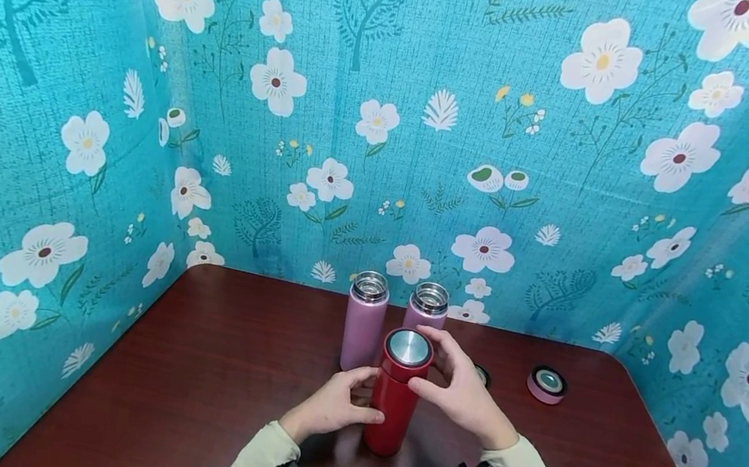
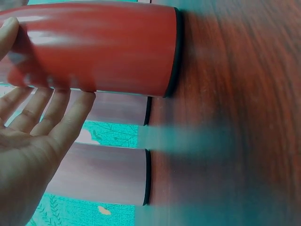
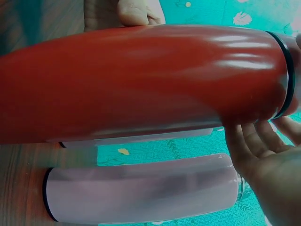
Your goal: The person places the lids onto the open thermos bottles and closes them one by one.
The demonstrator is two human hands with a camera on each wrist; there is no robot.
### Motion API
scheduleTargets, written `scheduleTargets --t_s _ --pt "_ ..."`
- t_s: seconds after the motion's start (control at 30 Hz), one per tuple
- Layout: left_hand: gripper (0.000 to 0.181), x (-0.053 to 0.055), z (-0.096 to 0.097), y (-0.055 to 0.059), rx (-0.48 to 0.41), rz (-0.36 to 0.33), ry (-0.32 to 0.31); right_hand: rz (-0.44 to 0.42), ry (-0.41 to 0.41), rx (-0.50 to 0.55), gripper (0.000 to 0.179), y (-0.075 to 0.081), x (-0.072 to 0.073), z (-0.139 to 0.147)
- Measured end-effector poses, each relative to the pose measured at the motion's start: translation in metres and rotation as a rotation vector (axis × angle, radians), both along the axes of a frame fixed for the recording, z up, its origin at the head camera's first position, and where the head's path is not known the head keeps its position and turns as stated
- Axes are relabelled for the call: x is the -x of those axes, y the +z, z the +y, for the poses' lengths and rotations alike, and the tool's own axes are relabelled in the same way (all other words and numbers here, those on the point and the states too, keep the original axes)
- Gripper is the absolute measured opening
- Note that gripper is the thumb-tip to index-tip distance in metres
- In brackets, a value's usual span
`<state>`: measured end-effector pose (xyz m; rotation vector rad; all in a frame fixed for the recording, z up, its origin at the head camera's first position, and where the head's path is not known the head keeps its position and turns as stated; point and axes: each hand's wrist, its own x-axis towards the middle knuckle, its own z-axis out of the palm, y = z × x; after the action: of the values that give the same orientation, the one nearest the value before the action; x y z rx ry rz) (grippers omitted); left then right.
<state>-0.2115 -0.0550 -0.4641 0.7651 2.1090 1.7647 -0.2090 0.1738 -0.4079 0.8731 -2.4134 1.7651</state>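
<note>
A red thermos bottle (image 1: 392, 414) stands upright on the table, capped by a red lid with a silver top (image 1: 409, 348). My left hand (image 1: 334, 404) holds its body from the left, thumb in front and fingers behind; the left wrist view shows the fingertips (image 2: 87, 97) against the red wall. At the upper right, my right hand (image 1: 465, 387) grips around the lid and the bottle's top, with fingers (image 3: 237, 141) bent along the far side. Behind it stand two pink thermos bottles, a left one (image 1: 362, 331) and a right one (image 1: 424, 323), both uncapped with steel necks showing.
On the right of the dark wooden table (image 1: 217, 372) lies a pink lid (image 1: 546, 386), inner side up. Another lid (image 1: 484, 376) is mostly hidden behind my right hand. A blue flowered cloth (image 1: 360, 140) hangs around the back and sides.
</note>
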Motion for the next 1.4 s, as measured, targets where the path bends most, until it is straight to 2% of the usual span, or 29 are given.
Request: scheduleTargets --t_s 0.13,0.23,0.63,0.9,1.07,1.4 --pt "0.056 0.008 0.000 -0.016 0.002 0.009 0.004 0.000 0.051 -0.001 0.064 0.000 0.001 0.002" --pt "0.057 0.013 0.000 -0.026 0.001 0.018 0.009 0.003 0.061 -0.002 0.062 0.000 0.000 0.002" --pt "0.058 0.015 0.001 -0.026 0.013 0.007 0.012 -0.013 0.037 0.095 0.062 -0.004 0.001 0.004" --pt "0.058 0.016 0.000 -0.028 0.022 0.016 0.014 0.047 0.097 0.082 0.057 -0.007 0.005 0.007" --pt "0.057 0.016 0.002 -0.027 0.013 0.024 0.013 0.055 0.076 0.058 0.055 -0.006 0.006 0.008" --pt "0.057 0.016 0.001 -0.028 0.003 0.024 0.013 -0.012 0.054 0.071 0.060 -0.006 0.005 0.007"
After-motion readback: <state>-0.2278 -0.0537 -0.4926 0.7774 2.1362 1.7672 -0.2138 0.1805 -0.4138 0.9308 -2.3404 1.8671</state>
